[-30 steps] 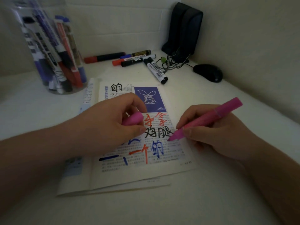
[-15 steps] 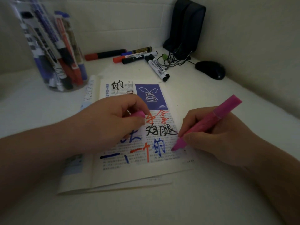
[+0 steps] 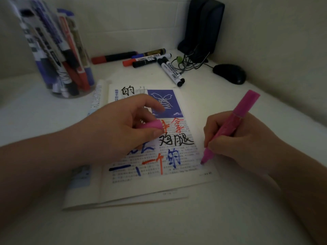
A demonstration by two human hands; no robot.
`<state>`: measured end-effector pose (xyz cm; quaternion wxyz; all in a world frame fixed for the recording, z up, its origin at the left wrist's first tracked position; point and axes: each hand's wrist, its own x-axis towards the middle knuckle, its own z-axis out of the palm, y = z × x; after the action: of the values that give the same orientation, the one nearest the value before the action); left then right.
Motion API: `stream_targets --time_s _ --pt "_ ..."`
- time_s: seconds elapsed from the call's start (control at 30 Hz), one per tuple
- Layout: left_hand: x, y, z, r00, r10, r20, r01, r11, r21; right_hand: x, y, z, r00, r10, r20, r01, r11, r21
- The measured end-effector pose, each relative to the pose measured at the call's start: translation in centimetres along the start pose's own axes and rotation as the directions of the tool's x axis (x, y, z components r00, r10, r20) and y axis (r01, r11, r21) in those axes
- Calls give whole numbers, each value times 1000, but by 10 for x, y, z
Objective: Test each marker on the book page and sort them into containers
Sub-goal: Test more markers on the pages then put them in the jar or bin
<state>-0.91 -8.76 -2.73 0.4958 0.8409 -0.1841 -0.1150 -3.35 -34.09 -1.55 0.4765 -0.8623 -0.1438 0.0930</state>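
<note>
An open book (image 3: 177,181) lies on the white desk, its right page covered with black, red and blue marker strokes. My right hand (image 3: 242,144) grips a pink marker (image 3: 231,124) like a pen, its tip touching the page's right margin near the bottom. My left hand (image 3: 120,128) rests on the page and pinches the pink cap (image 3: 150,125) between thumb and fingers. Several markers (image 3: 146,58) lie loose at the back of the desk. A clear round container (image 3: 58,50) at the back left holds several markers upright.
A black speaker (image 3: 203,27) stands in the back corner with tangled cables (image 3: 192,61) in front of it. A black mouse (image 3: 230,73) lies by the right wall. Walls close the desk at the back and right.
My right hand has drawn the pink marker's tip down the page's right margin, toward me. My left hand and the cap have stayed in place on the page.
</note>
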Motion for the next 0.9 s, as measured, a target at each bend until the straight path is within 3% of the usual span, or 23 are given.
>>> stream_targets --time_s 0.1,0.17,0.23,0.33,0.53,0.63,0.73,0.9 --pt "0 3 -2 999 -29 36 31 996 -79 1 1 0 998 5 -61 6 983 182" --pt "0 6 -4 997 -39 65 49 988 -148 2 0 1 990 9 -142 48 919 392" --pt "1 6 -9 995 -44 85 60 978 -202 6 -5 4 981 -25 -194 119 862 493" --pt "4 1 -16 997 -35 74 59 940 -337 13 -22 10 977 -107 -182 187 839 510" --pt "7 1 -21 993 -86 75 114 745 -657 43 -58 5 966 -125 -228 231 817 529" --pt "7 1 -22 991 -115 66 127 684 -718 55 -59 11 955 -108 -277 249 799 547" --pt "7 0 -23 990 -130 61 130 639 -758 54 -50 20 953 -172 -251 270 856 441" --pt "9 -3 -20 989 -125 75 139 660 -738 52 -38 22 950 -213 -228 296 849 438"
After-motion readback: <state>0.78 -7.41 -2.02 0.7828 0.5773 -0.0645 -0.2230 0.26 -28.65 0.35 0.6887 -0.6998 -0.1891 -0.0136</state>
